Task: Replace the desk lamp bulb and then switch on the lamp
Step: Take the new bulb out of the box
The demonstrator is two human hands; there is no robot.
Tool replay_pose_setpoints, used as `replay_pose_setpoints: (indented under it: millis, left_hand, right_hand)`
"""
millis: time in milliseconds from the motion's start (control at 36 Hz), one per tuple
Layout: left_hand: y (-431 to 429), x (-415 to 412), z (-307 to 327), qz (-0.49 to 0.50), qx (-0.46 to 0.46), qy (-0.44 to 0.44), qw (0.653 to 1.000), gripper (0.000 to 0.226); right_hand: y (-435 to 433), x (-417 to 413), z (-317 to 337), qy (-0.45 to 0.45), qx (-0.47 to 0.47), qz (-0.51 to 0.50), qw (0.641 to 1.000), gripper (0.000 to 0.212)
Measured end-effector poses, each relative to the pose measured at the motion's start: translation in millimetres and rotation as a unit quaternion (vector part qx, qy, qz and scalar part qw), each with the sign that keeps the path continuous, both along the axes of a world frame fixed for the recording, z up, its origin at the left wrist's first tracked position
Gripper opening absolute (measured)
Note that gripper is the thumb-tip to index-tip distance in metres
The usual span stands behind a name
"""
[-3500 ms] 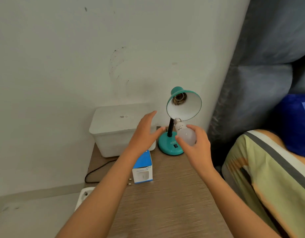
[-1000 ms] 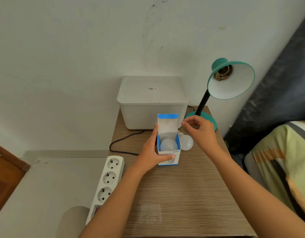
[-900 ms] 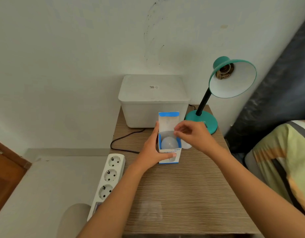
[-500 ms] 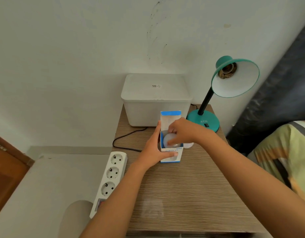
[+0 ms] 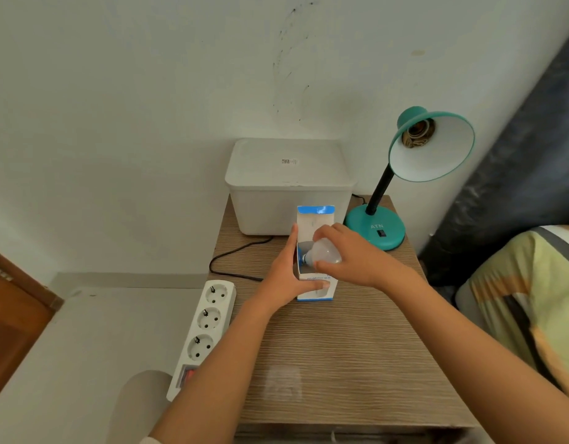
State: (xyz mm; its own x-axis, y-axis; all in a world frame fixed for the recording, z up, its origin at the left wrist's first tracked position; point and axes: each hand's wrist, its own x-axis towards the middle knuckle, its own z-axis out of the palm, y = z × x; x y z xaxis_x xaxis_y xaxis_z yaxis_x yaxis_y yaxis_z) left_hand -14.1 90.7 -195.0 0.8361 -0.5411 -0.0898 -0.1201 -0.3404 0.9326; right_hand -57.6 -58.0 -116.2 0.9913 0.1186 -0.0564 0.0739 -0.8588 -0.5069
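Note:
A teal desk lamp (image 5: 430,145) stands at the back right of the wooden table (image 5: 340,347); its socket (image 5: 416,136) holds no bulb. My left hand (image 5: 286,277) grips an open blue-and-white box (image 5: 315,219) standing upright on the table. My right hand (image 5: 356,254) holds a white bulb (image 5: 324,253) at the box's mouth, its metal base pointing left, half out of the box. The old bulb laid beside the box earlier is hidden behind my right hand.
A white lidded plastic bin (image 5: 289,184) sits against the wall behind the box. A white power strip (image 5: 206,331) lies along the table's left edge, with a black cord (image 5: 231,264) running back. A striped cushion (image 5: 533,299) is at the right.
My right hand set the old bulb down next to the box, reached into the box and lifted the new bulb partly out. My left hand keeps holding the box.

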Motion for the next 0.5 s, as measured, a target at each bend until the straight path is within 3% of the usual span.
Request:
replay_pose_setpoints:
  millis: [139,417,500]
  left_hand:
    - [3,4,0,-0.003,0.008,-0.008,1.000,0.120]
    - [3,9,0,0.001,0.011,-0.021,1.000,0.121]
    - [4,8,-1,-0.008,-0.002,-0.020,1.000,0.121]
  right_hand:
    - [5,-6,-10,0.000,0.021,0.010,1.000,0.044]
    - [5,-16,-16,-0.099,0.023,-0.066,0.993,0.042]
    - [1,-22,-18,-0.128,0.062,-0.097,0.985,0.041]
